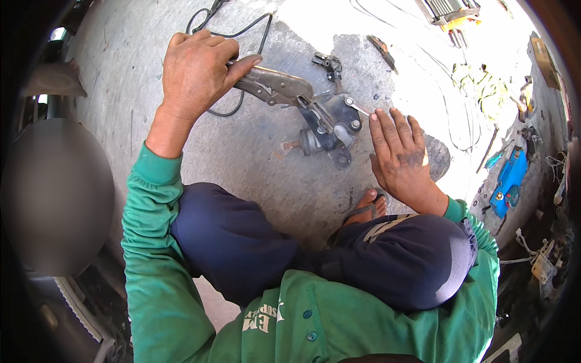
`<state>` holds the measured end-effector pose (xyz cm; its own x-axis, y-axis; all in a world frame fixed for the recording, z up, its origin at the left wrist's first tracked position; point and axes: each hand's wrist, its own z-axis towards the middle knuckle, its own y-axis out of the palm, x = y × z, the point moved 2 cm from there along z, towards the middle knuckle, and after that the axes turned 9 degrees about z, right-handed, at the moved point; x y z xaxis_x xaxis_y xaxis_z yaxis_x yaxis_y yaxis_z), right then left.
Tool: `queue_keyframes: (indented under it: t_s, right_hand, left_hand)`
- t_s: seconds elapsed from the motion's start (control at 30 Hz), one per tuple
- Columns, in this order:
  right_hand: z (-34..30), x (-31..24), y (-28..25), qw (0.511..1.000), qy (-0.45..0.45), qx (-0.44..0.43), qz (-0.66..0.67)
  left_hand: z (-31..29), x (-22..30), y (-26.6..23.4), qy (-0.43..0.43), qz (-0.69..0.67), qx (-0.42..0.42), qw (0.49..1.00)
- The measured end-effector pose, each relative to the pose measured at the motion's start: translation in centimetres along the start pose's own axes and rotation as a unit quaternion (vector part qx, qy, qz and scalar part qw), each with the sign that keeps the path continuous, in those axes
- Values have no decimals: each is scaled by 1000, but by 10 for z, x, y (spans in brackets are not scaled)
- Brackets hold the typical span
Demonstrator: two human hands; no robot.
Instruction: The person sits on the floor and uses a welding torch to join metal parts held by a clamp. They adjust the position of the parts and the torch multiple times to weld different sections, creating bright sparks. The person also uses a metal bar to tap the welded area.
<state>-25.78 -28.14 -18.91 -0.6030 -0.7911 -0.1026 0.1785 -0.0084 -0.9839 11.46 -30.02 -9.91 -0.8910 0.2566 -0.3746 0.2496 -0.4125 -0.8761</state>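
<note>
My left hand (196, 75) is wrapped round the handles of a pair of locking pliers (275, 85). Their jaws reach onto a dark metal bracket assembly (330, 142) with bolts and a round grey cylinder, lying on the concrete floor. A small shiny wrench (357, 107) has its ring end on a bolt at the assembly's upper right. Its other end runs to the fingers of my right hand (402, 154), which lie stretched out and flat, pushing or resting against it. The underside of that hand is hidden.
A black cable (266, 36) loops behind the pliers. Beyond the assembly lies a dark-jawed hand tool (382, 53). At the right are a blue tool or case (509, 181) and scattered parts. My sandalled foot (368, 206) stands close to the assembly.
</note>
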Motion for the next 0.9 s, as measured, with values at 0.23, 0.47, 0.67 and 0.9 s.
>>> queue_keyframes:
  t_s: [0.23, 0.47, 0.67, 0.9]
  right_hand:
    - [20, 95, 105, 984, 51, -162, -50]
    - [85, 98, 123, 997, -73, -31, -1]
    - [61, 122, 71, 998, 26, 49, 37]
    - [-21, 17, -15, 980, 87, -173, 38]
  left_hand:
    - [-6, 0, 7, 15, -12, -8, 1000]
    - [-1, -2, 5, 9, -8, 2, 1000]
    - [-6, -4, -5, 4, -72, -17, 997]
    - [-13, -7, -7, -9, -98, -50, 994]
